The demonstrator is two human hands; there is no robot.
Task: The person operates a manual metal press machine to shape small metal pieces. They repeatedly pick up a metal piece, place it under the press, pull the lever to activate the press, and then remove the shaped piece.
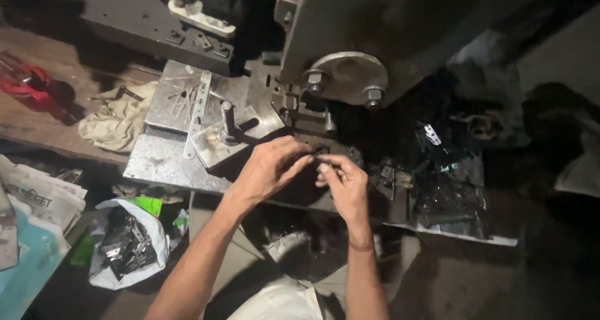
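My left hand [270,167] and my right hand [342,181] meet fingertip to fingertip at the dark die bed [325,150] of a press machine [375,39]. Between the fingertips sits a small dark metal piece [320,152]; which hand grips it I cannot tell in the dim light. A round flange with two large bolts [347,76] hangs just above the hands.
A galvanized steel plate [159,157] with a short upright post [228,121] lies left of the hands. A white bag of small metal parts [128,245] rests low left. Dark stamped pieces [447,182] pile up on the right. A rag [119,117] and a red tool [28,85] lie far left.
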